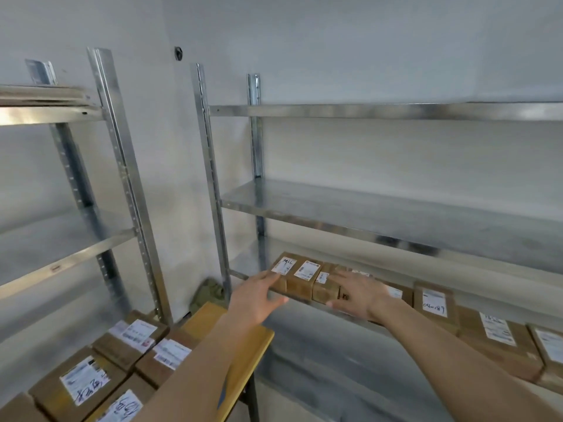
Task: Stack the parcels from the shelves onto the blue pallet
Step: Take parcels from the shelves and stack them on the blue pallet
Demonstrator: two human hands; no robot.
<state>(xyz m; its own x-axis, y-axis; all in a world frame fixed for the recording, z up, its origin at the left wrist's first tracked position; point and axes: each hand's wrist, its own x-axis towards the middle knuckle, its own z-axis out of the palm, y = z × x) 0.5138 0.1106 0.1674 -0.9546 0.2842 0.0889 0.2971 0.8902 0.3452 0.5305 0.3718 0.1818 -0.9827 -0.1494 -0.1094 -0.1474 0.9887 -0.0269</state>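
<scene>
Nearest, at the lower left, several brown parcels (91,373) with white labels lie packed side by side on a low surface, just beside a yellow-topped bench (243,357) on dark legs. Two bare forearms reach forward over this. The left hand (259,300) has its grip spread, fingers straight, with the fingertips touching the near left corner of the end parcel (281,271) in a row on a metal shelf (310,303). The right hand (356,295) is likewise spread, fingers straight and palm down, lying over the row a few parcels along; neither hand curls round anything. The row of shelf parcels (435,303) runs on to the right edge of the view, labels facing up. Above it, a bare metal shelf board (396,214) spans the right-hand rack, and a second galvanised rack (122,166) stands to the left. Behind both is a pale grey wall (335,41).
</scene>
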